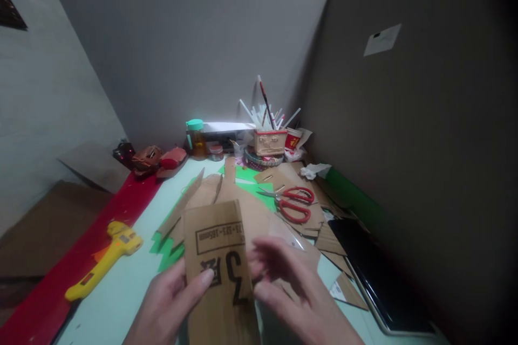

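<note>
A tall printed cardboard piece (214,302) stands close in front of me, black print upside down on its face. My left hand (172,291) grips its left side, thumb flat on the front and the other fingers hidden behind. At its right edge, my right hand (291,285) is curled, with thumb and fingertips against the edge; the fingers are slightly blurred. Beyond it lie cut cardboard sheets (253,210) over green paper (164,253). Red-handled scissors (293,202) rest on the cardboard to the right, blades apart.
A yellow glue gun (107,261) lies at left, near the red strip (52,291). On the right is a dark tablet (380,275). Along the back stand a green-lidded bottle (197,140), a holder full of white sticks (270,143) and a red cup (292,139).
</note>
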`<state>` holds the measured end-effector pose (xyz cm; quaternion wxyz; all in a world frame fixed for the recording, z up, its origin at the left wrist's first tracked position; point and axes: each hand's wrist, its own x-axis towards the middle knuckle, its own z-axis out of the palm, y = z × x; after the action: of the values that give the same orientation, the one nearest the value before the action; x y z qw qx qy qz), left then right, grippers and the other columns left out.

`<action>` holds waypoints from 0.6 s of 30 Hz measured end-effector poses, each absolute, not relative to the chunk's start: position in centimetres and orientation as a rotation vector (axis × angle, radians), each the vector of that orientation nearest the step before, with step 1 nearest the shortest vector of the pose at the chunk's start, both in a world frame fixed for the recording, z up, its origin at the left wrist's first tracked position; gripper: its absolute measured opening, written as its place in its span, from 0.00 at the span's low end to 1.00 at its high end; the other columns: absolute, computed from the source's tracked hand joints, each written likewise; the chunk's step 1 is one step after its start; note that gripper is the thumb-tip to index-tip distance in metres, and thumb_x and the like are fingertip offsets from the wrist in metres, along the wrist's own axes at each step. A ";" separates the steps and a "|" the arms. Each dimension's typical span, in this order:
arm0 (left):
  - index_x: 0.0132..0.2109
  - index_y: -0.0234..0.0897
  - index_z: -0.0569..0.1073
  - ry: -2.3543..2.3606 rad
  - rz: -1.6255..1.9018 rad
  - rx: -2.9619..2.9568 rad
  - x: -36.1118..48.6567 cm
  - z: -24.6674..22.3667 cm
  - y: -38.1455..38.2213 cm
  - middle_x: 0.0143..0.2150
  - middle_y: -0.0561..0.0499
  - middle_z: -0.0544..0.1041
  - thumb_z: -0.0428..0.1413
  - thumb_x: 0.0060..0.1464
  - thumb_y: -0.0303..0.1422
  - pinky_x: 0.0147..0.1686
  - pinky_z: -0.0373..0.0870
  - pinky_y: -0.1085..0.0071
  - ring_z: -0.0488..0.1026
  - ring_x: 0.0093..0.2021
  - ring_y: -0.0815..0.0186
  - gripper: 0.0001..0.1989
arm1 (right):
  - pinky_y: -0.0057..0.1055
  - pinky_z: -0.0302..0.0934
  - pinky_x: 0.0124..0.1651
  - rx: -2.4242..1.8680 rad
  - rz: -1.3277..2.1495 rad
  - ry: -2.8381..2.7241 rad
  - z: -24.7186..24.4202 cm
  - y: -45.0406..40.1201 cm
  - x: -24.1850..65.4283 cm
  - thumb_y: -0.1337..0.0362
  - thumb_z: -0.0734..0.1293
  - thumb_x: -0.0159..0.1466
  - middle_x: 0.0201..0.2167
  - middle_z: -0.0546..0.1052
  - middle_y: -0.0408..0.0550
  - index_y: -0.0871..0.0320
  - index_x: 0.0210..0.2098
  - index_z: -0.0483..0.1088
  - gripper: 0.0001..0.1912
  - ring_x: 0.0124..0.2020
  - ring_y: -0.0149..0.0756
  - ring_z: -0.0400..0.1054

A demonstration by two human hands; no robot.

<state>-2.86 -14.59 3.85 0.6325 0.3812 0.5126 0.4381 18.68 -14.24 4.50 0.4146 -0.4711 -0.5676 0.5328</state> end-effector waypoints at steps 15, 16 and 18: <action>0.52 0.43 0.82 1.043 0.831 0.793 -2.8 2.9 -13.5 0.48 0.43 0.84 0.68 0.53 0.45 0.44 0.79 0.60 0.80 0.51 0.48 0.21 | 0.17 0.54 0.22 -0.751 1.915 -1.183 0.8 -11.6 16.6 0.46 0.76 0.59 0.27 0.72 0.43 0.64 0.44 0.80 0.26 0.22 0.23 0.59; 0.52 0.42 0.82 1.047 0.823 0.792 -2.9 2.8 -13.5 0.49 0.42 0.84 0.67 0.53 0.45 0.44 0.79 0.59 0.80 0.51 0.47 0.22 | 0.16 0.54 0.22 -0.747 1.919 -1.171 0.5 -11.6 16.5 0.46 0.76 0.60 0.26 0.72 0.43 0.63 0.45 0.80 0.26 0.21 0.23 0.60; 0.54 0.41 0.81 1.008 0.807 0.790 -3.1 2.5 -13.5 0.48 0.41 0.84 0.66 0.55 0.45 0.44 0.79 0.58 0.81 0.50 0.47 0.22 | 0.17 0.55 0.20 -0.737 1.935 -1.159 0.1 -11.7 16.4 0.46 0.77 0.59 0.26 0.73 0.44 0.63 0.45 0.81 0.27 0.20 0.23 0.61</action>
<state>-3.08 -13.51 2.53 0.7271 0.3584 0.4571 0.3659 16.37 -11.65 0.11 0.3751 -0.2878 -0.4529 0.7559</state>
